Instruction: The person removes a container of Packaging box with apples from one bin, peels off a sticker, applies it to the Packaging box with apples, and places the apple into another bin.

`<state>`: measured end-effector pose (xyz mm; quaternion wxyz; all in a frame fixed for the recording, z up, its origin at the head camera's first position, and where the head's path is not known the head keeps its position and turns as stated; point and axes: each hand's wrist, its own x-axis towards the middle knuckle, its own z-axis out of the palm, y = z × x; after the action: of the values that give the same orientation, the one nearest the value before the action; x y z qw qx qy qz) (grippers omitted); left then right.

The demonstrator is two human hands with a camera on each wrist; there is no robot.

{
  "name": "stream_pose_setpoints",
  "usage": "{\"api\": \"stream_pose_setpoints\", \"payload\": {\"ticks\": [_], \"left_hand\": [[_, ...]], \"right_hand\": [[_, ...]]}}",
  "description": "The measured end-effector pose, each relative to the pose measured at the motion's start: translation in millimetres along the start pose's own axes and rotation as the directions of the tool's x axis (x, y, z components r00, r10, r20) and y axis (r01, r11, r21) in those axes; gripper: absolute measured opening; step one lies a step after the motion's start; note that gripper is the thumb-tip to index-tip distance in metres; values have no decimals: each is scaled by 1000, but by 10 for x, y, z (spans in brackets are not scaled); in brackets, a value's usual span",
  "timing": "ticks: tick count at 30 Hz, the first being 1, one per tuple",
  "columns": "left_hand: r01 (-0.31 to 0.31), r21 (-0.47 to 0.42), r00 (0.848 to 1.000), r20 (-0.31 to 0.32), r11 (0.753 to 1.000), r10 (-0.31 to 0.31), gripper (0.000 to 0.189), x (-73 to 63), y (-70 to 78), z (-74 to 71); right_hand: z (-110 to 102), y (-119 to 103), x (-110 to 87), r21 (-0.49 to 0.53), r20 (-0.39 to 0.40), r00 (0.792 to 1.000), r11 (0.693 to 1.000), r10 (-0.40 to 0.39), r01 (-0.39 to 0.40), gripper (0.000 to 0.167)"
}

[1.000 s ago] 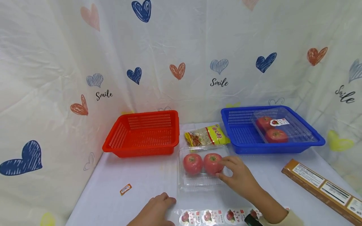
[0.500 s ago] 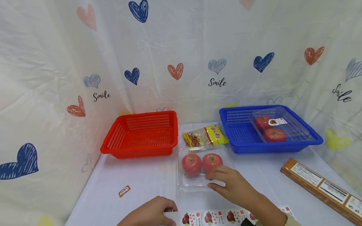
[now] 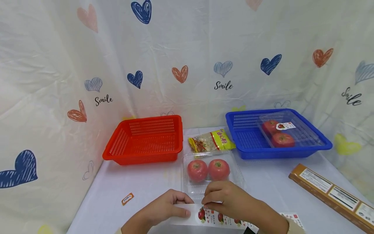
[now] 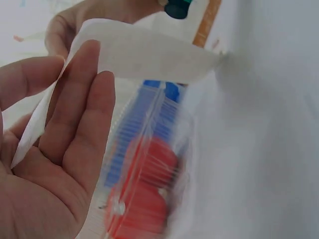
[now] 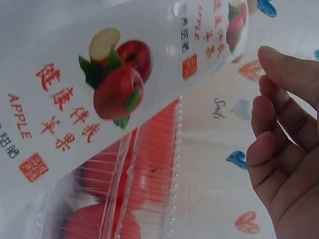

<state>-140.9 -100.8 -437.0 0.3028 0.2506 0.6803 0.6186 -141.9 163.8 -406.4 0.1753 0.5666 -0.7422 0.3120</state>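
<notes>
Now, your left hand (image 3: pixel 167 205): pinching the sticker strip (image 3: pixel 210 217).
Your right hand (image 3: pixel 227 199): fingers bent beside the strip's upper edge; grip indeterminable.
Strip position: nearside of the clear tray (image 3: pixel 194 188).
Leftward room: tabletop (image 3: pixel 155 182) toward the orange packet (image 3: pixel 127 199).

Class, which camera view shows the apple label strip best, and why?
The right wrist view: the apple label strip is large there, with the word APPLE readable. The head view shows it small, partly behind the right hand; the left wrist view shows only its blank side.
</notes>
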Motion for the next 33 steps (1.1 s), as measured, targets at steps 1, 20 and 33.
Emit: {"api": "stream_pose_setpoints", "payload": {"ticks": [1,20,33], "left_hand": [[1,-18,1000,4,1000,-1,26,7,23,10],[13,-337,984,173,942,48,48,52,113,39],[60,-325,990,143,944,-13,40,32,60,0]], "right_hand": [[-2,-16,14,25,8,1000,1000,5,-6,19],[27,-153,146,105,61,997,993,-53,46,16],[22,-129,122,110,116,993,994,-26,13,15]]}}
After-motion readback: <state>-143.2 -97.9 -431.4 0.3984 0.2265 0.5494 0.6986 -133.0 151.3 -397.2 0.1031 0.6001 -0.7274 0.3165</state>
